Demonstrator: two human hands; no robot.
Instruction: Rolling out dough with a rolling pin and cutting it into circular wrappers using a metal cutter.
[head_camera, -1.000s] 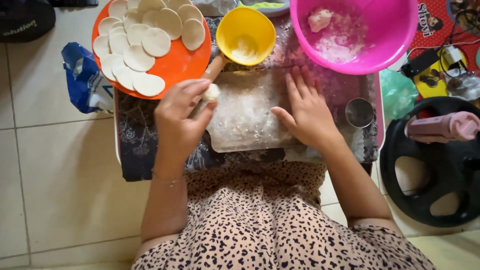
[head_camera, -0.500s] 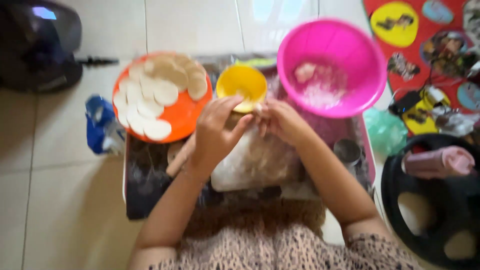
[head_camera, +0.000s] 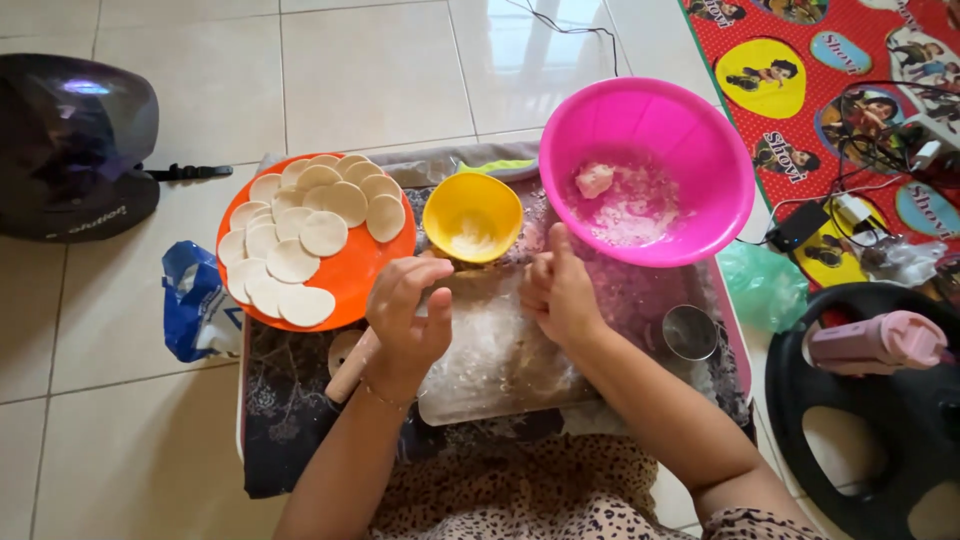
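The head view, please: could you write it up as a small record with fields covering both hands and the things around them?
Left hand: left hand raised over the floured rectangular board, fingers curled, held thing not discernible
Right hand: right hand at the board's far edge, fingers bent, contents unclear
Near the left hand: wooden rolling pin lying beside the board
Beyond the hands: small yellow plastic bowl holding flour; large pink plastic bowl with a dough lump
Left side: round orange plate stacked with flat white dough discs
Right of board: small round metal cup

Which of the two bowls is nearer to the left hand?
The small yellow bowl, just above the left hand; the big pink bowl stands farther right.
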